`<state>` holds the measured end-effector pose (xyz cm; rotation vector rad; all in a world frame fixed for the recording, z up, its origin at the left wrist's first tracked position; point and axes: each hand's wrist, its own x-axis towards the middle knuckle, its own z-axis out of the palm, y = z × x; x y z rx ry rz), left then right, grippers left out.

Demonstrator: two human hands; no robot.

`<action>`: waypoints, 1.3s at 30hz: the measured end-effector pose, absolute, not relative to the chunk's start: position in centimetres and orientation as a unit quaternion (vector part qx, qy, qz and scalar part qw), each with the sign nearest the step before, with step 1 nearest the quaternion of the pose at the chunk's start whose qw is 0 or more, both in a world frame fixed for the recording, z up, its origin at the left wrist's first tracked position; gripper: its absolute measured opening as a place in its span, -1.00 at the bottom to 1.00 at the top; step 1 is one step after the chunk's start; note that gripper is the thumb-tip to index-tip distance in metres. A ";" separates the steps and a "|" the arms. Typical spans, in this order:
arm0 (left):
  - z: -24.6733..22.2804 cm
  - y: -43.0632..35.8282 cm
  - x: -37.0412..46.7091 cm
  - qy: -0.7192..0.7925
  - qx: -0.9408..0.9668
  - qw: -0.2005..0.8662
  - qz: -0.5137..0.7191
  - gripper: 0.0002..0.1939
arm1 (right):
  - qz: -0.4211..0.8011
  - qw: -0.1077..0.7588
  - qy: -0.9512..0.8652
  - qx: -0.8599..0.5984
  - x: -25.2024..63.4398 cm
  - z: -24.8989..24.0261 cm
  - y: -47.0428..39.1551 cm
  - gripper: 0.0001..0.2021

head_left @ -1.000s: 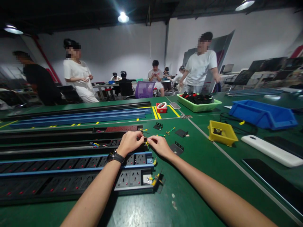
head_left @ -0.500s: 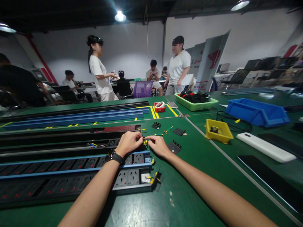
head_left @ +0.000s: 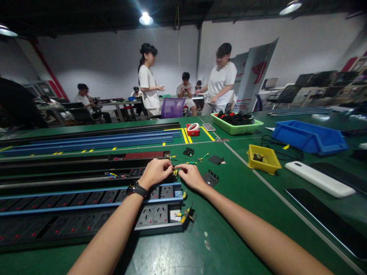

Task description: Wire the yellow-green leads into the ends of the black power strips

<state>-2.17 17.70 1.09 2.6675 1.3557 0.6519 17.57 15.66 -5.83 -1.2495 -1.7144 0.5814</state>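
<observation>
My left hand (head_left: 156, 172), with a black watch at the wrist, is closed at the end of a black socket strip (head_left: 136, 172). Close beside it, my right hand (head_left: 190, 175) has its fingers pinched together. Both sets of fingertips meet around something too small to make out, with a yellow-green wire (head_left: 175, 173) just below. Nearer to me lie a blue-edged socket strip (head_left: 109, 195) and a black socket strip (head_left: 150, 214), each with yellow-green wires at its right end. Dark brackets (head_left: 210, 178) rest right of my right hand.
On the green table (head_left: 229, 229) stand a yellow bin (head_left: 263, 164), a blue bin (head_left: 309, 139), a green basket (head_left: 237, 128) and a red box (head_left: 192, 131). A white bar (head_left: 319, 179) lies at right. Two people in white shirts stand beyond the table.
My hands stay in nearly the same place. Beyond the table, the standing person at left has moved right, and the other standing person has shifted slightly right and leans forward.
</observation>
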 end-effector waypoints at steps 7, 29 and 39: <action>1.1 17.7 -2.1 0.440 0.873 0.045 0.207 -0.81 | 0.234 0.452 -0.695 -0.508 17.5 -5.7 15.6 -0.61; 1.9 16.5 -1.4 0.447 0.881 0.026 0.152 -0.78 | 0.235 0.449 -0.703 -0.499 17.4 -5.4 15.3 -0.69; 2.0 16.2 -1.0 0.448 0.883 0.009 0.140 -0.82 | 0.246 0.475 -0.665 -0.521 17.3 -5.9 15.6 -0.79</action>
